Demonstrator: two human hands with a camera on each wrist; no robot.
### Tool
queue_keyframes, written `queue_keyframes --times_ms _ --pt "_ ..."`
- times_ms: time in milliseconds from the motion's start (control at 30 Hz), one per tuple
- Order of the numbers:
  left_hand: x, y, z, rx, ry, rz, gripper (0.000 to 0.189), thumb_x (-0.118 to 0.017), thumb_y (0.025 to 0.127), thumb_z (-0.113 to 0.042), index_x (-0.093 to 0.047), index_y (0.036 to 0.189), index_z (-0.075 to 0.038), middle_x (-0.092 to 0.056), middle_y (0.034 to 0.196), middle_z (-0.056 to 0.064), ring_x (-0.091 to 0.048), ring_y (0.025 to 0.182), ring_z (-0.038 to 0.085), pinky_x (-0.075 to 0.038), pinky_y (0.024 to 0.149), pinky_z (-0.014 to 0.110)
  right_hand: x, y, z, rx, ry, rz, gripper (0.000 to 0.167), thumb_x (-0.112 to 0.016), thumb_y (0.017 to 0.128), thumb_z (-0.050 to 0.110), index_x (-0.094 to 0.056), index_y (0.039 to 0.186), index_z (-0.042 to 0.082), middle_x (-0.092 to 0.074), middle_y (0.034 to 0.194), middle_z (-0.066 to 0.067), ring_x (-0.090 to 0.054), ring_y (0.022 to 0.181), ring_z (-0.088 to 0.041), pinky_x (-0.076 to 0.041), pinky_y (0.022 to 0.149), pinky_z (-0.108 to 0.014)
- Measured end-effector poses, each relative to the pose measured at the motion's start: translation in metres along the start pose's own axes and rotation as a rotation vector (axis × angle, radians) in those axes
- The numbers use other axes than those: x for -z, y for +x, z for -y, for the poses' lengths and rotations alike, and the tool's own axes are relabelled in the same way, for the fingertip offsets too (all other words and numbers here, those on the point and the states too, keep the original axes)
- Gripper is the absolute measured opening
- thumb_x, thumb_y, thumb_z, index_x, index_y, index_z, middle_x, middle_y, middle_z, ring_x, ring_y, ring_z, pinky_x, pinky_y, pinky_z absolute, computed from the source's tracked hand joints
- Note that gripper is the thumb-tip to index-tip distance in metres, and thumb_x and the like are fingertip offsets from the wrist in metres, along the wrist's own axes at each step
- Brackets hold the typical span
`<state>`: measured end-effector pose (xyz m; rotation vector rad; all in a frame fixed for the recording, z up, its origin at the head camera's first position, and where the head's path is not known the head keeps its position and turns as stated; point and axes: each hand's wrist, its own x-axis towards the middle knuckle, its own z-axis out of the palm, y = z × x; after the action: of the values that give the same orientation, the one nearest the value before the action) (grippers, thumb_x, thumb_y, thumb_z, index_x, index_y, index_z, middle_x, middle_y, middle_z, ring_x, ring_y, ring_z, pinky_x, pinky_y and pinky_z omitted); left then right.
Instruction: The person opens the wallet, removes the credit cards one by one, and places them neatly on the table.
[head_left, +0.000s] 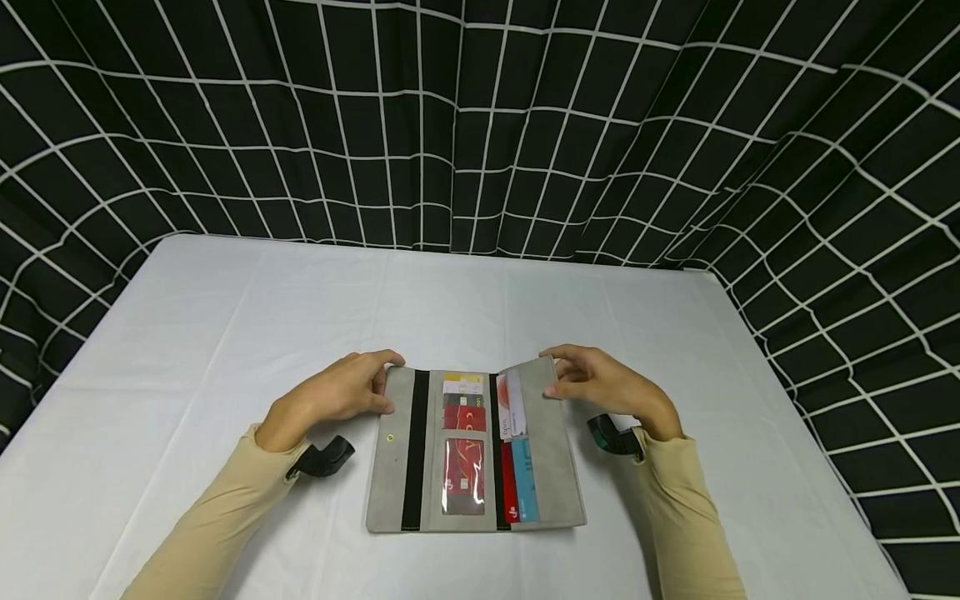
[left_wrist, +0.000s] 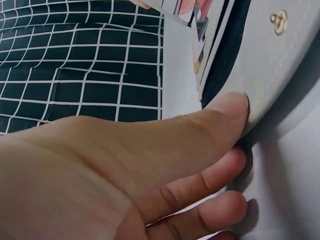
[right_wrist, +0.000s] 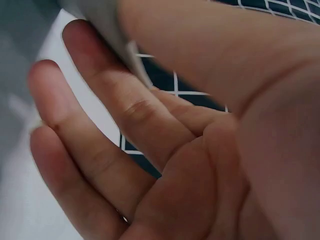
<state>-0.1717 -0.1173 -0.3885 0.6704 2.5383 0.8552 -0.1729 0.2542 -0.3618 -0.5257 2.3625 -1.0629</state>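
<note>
A grey long wallet (head_left: 557,467) lies spread open on the white cloth, its right flap tilted up. My left hand (head_left: 337,393) holds the upper left corner. In the left wrist view the thumb (left_wrist: 227,107) presses the flap beside a brass snap stud (left_wrist: 279,22), fingers at the edge. My right hand (head_left: 603,383) pinches the top of the right flap between thumb and fingers; the right wrist view shows that flap's edge (right_wrist: 107,30) between them. A red card (head_left: 463,479) sits behind a clear window, several cards above it. White (head_left: 516,408) and blue (head_left: 526,479) cards fill the right slots.
A white cloth (head_left: 225,350) covers the table around the wallet. Black curtain (head_left: 420,125) with a white grid hangs behind and along the sides. Dark wrist mounts (head_left: 324,457) stick out from both sleeves close to the cloth.
</note>
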Motion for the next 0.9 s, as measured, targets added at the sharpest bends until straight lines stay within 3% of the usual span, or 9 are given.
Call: queue_keyframes --times_ms 133,300,533,900 --pt "-0.001 0.001 0.001 0.008 -0.003 0.0 0.057 -0.078 0.083 -0.009 -0.052 0.132 0.002 -0.061 0.073 -0.001 -0.051 0.068 0.009 -0.041 0.073 0.028 0.001 0.002 -0.004 -0.008 -0.002 0.0 0.058 -0.069 0.093 0.014 -0.043 0.14 -0.009 -0.068 0.105 -0.015 -0.063 0.09 -0.018 -0.05 0.085 -0.033" --pt "-0.002 0.001 0.003 0.031 -0.002 -0.008 0.056 -0.078 0.082 -0.008 -0.052 0.132 0.0 -0.061 0.073 -0.001 -0.051 0.067 0.011 -0.041 0.069 0.027 0.0 0.006 -0.01 -0.008 0.007 -0.022 0.055 -0.069 0.093 0.011 -0.045 0.139 -0.007 -0.069 0.108 -0.017 -0.064 0.092 -0.018 -0.05 0.085 -0.032" --pt "-0.003 0.002 0.008 0.028 0.026 -0.053 0.053 -0.075 0.085 -0.009 -0.052 0.132 -0.001 -0.06 0.069 -0.003 -0.05 0.07 0.012 -0.041 0.07 0.028 -0.005 0.011 -0.016 -0.002 0.01 -0.106 0.055 -0.067 0.093 0.008 -0.045 0.14 -0.007 -0.064 0.102 -0.016 -0.061 0.085 -0.018 -0.049 0.079 -0.029" --pt "-0.003 0.004 0.014 0.014 0.054 -0.137 0.056 -0.072 0.087 -0.006 -0.05 0.137 0.002 -0.061 0.076 -0.002 -0.049 0.07 0.011 -0.039 0.073 0.029 -0.012 0.02 -0.028 0.008 -0.056 -0.194 0.052 -0.067 0.094 0.013 -0.047 0.14 -0.003 -0.065 0.105 -0.015 -0.063 0.094 -0.02 -0.05 0.087 -0.038"
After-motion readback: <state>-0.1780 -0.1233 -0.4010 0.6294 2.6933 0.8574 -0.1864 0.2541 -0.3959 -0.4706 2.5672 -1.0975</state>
